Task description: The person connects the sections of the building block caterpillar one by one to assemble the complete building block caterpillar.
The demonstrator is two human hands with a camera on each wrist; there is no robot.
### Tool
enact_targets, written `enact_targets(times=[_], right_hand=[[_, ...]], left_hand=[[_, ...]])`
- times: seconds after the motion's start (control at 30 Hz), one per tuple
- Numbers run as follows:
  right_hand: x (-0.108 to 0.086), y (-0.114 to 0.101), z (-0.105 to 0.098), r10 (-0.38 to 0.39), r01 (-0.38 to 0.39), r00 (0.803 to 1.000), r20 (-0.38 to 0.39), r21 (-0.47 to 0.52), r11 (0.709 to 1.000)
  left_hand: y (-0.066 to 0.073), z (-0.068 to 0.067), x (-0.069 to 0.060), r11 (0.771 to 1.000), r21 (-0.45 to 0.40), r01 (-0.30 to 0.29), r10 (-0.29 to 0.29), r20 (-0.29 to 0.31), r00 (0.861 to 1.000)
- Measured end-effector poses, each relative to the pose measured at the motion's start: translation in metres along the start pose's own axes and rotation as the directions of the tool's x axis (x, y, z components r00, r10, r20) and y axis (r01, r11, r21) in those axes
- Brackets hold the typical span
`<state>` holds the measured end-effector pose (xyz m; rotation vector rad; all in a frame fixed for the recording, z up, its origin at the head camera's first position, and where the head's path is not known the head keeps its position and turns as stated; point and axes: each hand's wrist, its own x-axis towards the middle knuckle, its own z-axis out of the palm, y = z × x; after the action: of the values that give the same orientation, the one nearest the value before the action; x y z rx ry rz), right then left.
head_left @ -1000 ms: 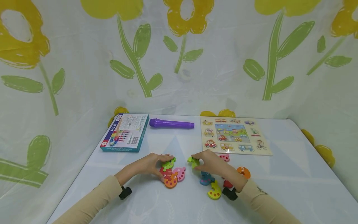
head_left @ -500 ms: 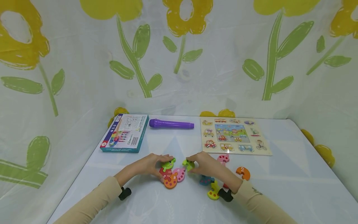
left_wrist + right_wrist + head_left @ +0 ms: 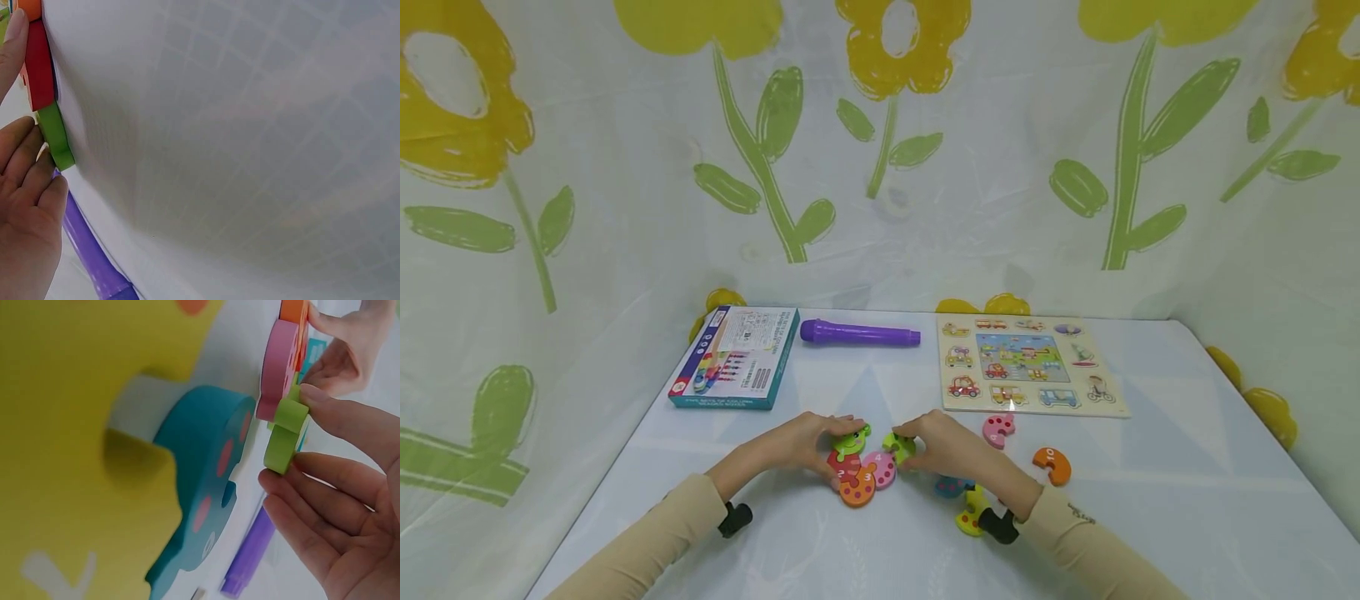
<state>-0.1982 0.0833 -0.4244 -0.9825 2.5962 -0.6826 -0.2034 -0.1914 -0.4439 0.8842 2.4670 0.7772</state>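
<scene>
In the head view a caterpillar puzzle lies partly joined on the table: a green head (image 3: pixel 850 442), a red piece (image 3: pixel 842 464), an orange piece (image 3: pixel 857 491) and a pink piece (image 3: pixel 880 470). My left hand (image 3: pixel 793 443) holds it from the left, thumb at the orange piece and fingers against the head. My right hand (image 3: pixel 953 452) pinches a light-green puzzle piece (image 3: pixel 898 447) between thumb and fingers, right against the pink piece. From the right wrist, that green piece (image 3: pixel 284 434) appears beside the pink piece (image 3: pixel 278 369); whether they interlock I cannot tell.
Around the right forearm lie a blue piece (image 3: pixel 951 486), a yellow piece (image 3: pixel 970 514), a pink piece (image 3: pixel 998 430) and an orange piece (image 3: pixel 1054 465). Farther back are a flat box (image 3: pixel 737 358), a purple toy microphone (image 3: pixel 861 333) and a vehicle puzzle board (image 3: pixel 955 400).
My right hand has moved left with the light-green piece, bringing it up to the pink piece. The left hand has stayed in place on the joined pieces.
</scene>
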Motion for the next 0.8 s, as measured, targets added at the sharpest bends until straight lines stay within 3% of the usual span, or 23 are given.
enact_targets(times=[0.17,0.63,0.8], right_hand=[[0.0013,-0.0032,0.0005,0.02,-0.02,1.0,0.016,-0.001,1.0],[0.0047,-0.0046,0.0038,-0.018,0.019,1.0,0.014,-0.061,0.998],[0.0035,-0.0054,0.0011,0.009,-0.009,1.0,0.005,-0.053,0.999]], left_hand=[[0.0001,0.0001,0.0004,1.0,0.004,0.0,0.0,0.001,1.0],[0.0003,-0.0004,-0.0009,1.0,0.014,-0.011,0.011,-0.005,1.0],[-0.0004,-0.0003,-0.0008,1.0,0.019,-0.009,0.009,-0.005,1.0]])
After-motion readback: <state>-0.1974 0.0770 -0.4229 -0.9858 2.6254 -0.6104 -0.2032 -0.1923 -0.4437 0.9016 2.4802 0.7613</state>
